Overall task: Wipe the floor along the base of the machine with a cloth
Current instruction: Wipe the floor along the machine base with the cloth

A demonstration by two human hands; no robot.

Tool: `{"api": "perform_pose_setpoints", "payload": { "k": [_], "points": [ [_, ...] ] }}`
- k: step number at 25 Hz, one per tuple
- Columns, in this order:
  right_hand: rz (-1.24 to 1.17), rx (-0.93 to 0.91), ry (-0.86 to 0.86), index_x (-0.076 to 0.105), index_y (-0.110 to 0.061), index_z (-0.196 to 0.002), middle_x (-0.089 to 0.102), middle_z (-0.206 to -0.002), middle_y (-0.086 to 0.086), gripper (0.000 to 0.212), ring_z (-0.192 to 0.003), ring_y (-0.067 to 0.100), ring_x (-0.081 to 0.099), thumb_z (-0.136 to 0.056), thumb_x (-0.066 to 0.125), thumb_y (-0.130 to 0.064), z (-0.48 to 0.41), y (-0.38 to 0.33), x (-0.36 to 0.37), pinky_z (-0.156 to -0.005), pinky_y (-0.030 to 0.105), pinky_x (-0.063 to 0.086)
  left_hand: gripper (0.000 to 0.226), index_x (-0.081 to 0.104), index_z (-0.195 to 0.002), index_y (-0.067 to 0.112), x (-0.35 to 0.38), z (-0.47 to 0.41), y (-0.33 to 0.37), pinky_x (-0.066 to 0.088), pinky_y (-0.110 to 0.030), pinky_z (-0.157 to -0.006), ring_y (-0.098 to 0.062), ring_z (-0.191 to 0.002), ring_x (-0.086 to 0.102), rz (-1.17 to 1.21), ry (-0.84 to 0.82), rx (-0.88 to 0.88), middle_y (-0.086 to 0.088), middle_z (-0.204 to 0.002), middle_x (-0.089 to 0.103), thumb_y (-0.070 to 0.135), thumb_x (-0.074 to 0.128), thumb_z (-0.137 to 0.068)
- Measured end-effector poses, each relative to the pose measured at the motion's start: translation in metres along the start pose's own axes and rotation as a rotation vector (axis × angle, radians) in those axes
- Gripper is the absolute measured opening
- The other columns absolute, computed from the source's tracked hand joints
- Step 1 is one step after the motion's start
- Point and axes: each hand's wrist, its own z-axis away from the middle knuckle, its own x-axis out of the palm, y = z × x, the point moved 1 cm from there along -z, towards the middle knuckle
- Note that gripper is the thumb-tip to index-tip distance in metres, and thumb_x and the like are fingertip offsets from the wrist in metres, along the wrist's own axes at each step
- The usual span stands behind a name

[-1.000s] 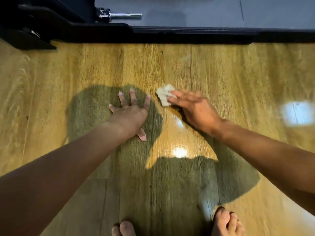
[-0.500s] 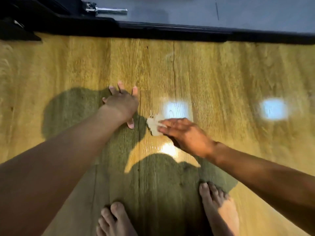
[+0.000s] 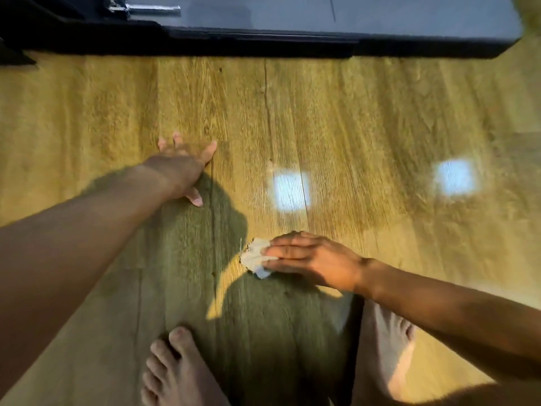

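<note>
Wood-grain planks of the floor (image 3: 366,106) run away from me to the black base of the machine (image 3: 263,43), which crosses the top of the view with a grey panel above it. At the upper left a short metal rod (image 3: 152,8) sticks out sideways above that base.

On the left, my left arm reaches forward and slightly right from the frame's edge. My left hand (image 3: 181,168) lies palm down on the planks. Its fingers are spread wide and point toward the machine, the thumb trails back toward me, and it holds nothing. Below it, my bare left foot (image 3: 175,373) stands on the floor in my own shadow (image 3: 205,259).

Near the centre lies the cloth (image 3: 254,257), a small pale crumpled wad on the floor. It is well apart from the machine's base and nearer my feet. My right hand (image 3: 316,262) comes in from the right, its forearm slanting up from the lower right corner. The hand is flat with its back up. The fingers are straight, close together and pointing left, and their tips press on the cloth's right half. My bare right foot (image 3: 386,356) shows partly under that forearm. Two pale square light patches (image 3: 289,190) shine on the planks, one beyond the cloth toward the machine, the other farther right.
</note>
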Motion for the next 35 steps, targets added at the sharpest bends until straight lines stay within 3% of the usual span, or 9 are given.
{"api": "perform_pose_setpoints", "payload": {
  "k": [2, 8, 11, 13, 15, 18, 21, 28, 35],
  "points": [
    [0.037, -0.078, -0.04, 0.055, -0.023, -0.132, 0.052, -0.139, 0.001, 0.055, -0.126, 0.022, 0.05, -0.083, 0.066, -0.002, -0.004, 0.032, -0.017, -0.099, 0.038, 0.047, 0.124, -0.022, -0.146, 0.034, -0.004, 0.005, 0.006, 0.015, -0.056, -0.111, -0.046, -0.139, -0.012, -0.026, -0.006, 0.017, -0.023, -0.151, -0.025, 0.028, 0.079, -0.075],
    [0.097, 0.486, 0.202, 0.054, -0.016, -0.131, 0.053, -0.136, 0.01, 0.037, -0.122, 0.026, 0.053, -0.094, 0.056, -0.012, -0.065, 0.114, -0.054, -0.097, 0.045, 0.047, 0.113, -0.002, -0.148, -0.001, -0.011, -0.001, 0.028, 0.026, -0.055, -0.111, -0.04, -0.141, -0.011, -0.125, 0.035, 0.078, -0.017, -0.151, -0.028, 0.015, 0.081, -0.072],
    [0.035, 0.319, 0.182, 0.056, -0.019, -0.131, 0.053, -0.137, 0.002, 0.047, -0.124, 0.021, 0.051, -0.087, 0.062, -0.004, -0.026, 0.062, -0.018, -0.099, 0.04, 0.047, 0.098, 0.025, -0.142, 0.0, -0.012, -0.009, 0.036, 0.03, -0.055, -0.108, -0.046, -0.141, -0.002, -0.055, -0.012, 0.059, -0.023, -0.153, -0.018, 0.033, 0.082, -0.07],
    [0.03, 0.064, 0.049, 0.053, -0.026, -0.133, 0.05, -0.14, -0.006, 0.052, -0.13, 0.013, 0.045, -0.086, 0.059, -0.006, 0.001, 0.038, -0.011, -0.106, 0.031, 0.039, 0.069, 0.048, -0.114, 0.008, -0.014, -0.012, 0.038, 0.033, -0.054, -0.107, -0.047, -0.14, 0.008, 0.011, 0.034, 0.077, -0.025, -0.154, -0.007, 0.041, 0.083, -0.066],
    [0.073, -0.072, -0.002, 0.051, -0.032, -0.133, 0.049, -0.14, -0.009, 0.048, -0.13, 0.009, 0.044, -0.09, 0.056, -0.013, -0.002, 0.063, -0.027, -0.107, 0.026, 0.036, 0.067, 0.049, -0.106, 0.007, -0.01, -0.011, 0.039, 0.032, -0.055, -0.106, -0.048, -0.14, 0.01, 0.023, 0.061, 0.073, -0.027, -0.154, -0.002, 0.043, 0.083, -0.062],
    [0.124, 0.232, 0.097, 0.049, -0.027, -0.135, 0.051, -0.139, 0.005, 0.041, -0.119, 0.022, 0.055, -0.096, 0.053, -0.014, -0.047, 0.133, -0.056, -0.099, 0.035, 0.047, 0.101, 0.031, -0.138, -0.001, -0.001, -0.014, 0.038, 0.023, -0.055, -0.112, -0.044, -0.141, 0.005, -0.01, 0.088, 0.051, -0.027, -0.154, 0.0, 0.046, 0.08, -0.063],
    [0.055, 0.609, 0.301, 0.051, -0.02, -0.135, 0.054, -0.135, 0.008, 0.044, -0.114, 0.025, 0.056, -0.095, 0.054, -0.004, -0.069, 0.157, -0.058, -0.1, 0.04, 0.046, 0.131, -0.014, -0.147, 0.004, 0.001, -0.017, 0.035, 0.01, -0.056, -0.114, -0.043, -0.14, -0.012, 0.019, 0.047, 0.014, -0.023, -0.152, -0.02, 0.045, 0.079, -0.064],
    [0.092, -0.076, 0.052, 0.056, -0.023, -0.129, 0.056, -0.134, 0.001, 0.056, -0.12, 0.021, 0.055, -0.08, 0.066, 0.0, -0.051, 0.141, -0.05, -0.094, 0.039, 0.051, 0.15, -0.021, -0.144, 0.009, -0.008, -0.033, 0.045, 0.025, -0.068, -0.101, -0.053, -0.137, -0.003, 0.058, 0.03, -0.05, -0.03, -0.149, -0.02, 0.034, 0.09, -0.046],
    [0.045, 0.569, 0.389, 0.059, -0.02, -0.126, 0.055, -0.134, 0.009, 0.039, -0.12, 0.026, 0.054, -0.093, 0.054, 0.0, -0.123, 0.242, -0.098, -0.107, 0.029, 0.036, 0.149, -0.028, -0.14, 0.006, -0.012, -0.033, 0.052, 0.024, -0.068, -0.103, -0.054, -0.135, -0.012, 0.105, -0.041, -0.104, -0.03, -0.145, -0.029, 0.019, 0.091, -0.052]
  ]
}}
